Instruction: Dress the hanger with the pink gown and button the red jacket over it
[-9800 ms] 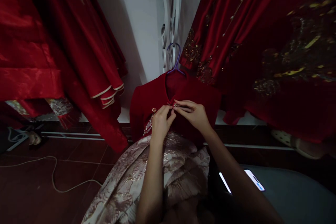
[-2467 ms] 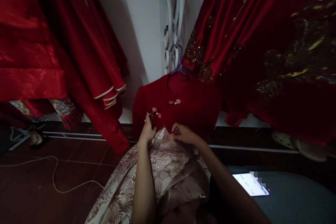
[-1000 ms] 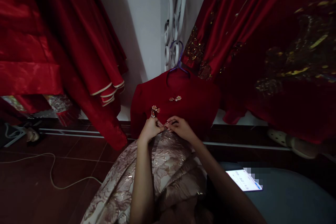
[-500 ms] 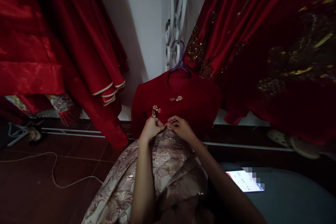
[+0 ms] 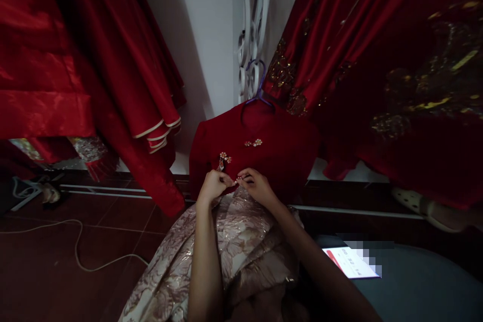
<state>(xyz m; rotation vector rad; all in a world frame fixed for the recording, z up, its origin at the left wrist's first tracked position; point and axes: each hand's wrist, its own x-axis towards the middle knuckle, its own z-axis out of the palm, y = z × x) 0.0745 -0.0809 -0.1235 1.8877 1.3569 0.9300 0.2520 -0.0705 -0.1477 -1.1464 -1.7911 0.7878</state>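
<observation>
A red jacket [image 5: 287, 146] hangs on a purple hanger [image 5: 259, 95] in front of me. Two beaded flower ornaments sit on its front: an upper ornament [image 5: 253, 143] and a lower ornament [image 5: 223, 160] close above my left fingers. My left hand [image 5: 214, 185] is closed, thumb and fingers pinching one end of a small beaded fastening [image 5: 237, 180] at the jacket's lower front. From the other side my right hand [image 5: 258, 186] pinches the same fastening, fingertips nearly meeting the left ones. Fingers cover most of it. Shiny floral fabric [image 5: 241, 231] lies beneath both forearms.
More red garments [image 5: 128, 60] hang at left, and sequined red garments [image 5: 377, 75] at right. A white scrolled metal stand [image 5: 249, 35] rises behind the hanger. A lit phone [image 5: 350, 263] lies on a dark round seat [image 5: 422, 287]. A white cable [image 5: 79, 246] crosses the floor.
Both hands stay at the fastening, with the left hand shifted slightly left and a bit more of the beads showing between the fingertips. At right, the pale shoe has moved slightly right.
</observation>
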